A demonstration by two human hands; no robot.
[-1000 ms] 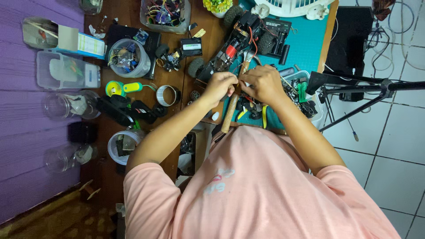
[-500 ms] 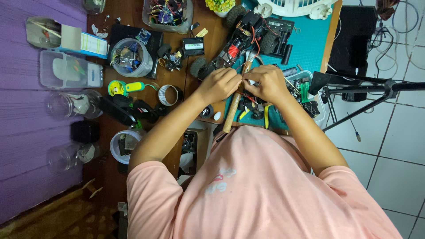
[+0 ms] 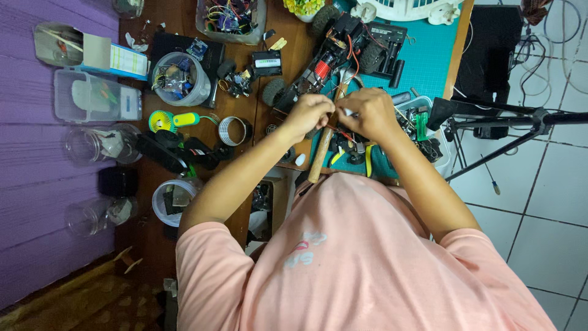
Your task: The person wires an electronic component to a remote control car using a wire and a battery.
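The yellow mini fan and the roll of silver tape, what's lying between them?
In the head view, the fan's green handle lies between the yellow mini fan and the silver tape roll.

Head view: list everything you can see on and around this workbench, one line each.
Model car chassis: one, black with red part, on green mat.
Green mat: one, teal, table's far end.
Hammer handle: one, wooden, beneath the hands.
Clear jars: several, along purple wall.
Round tub of parts: one, clear.
Tape roll: one, silvery.
Tripod: one, black, over tiled floor.
Left hand: pinching something small, too small to tell.
Right hand: meeting it.
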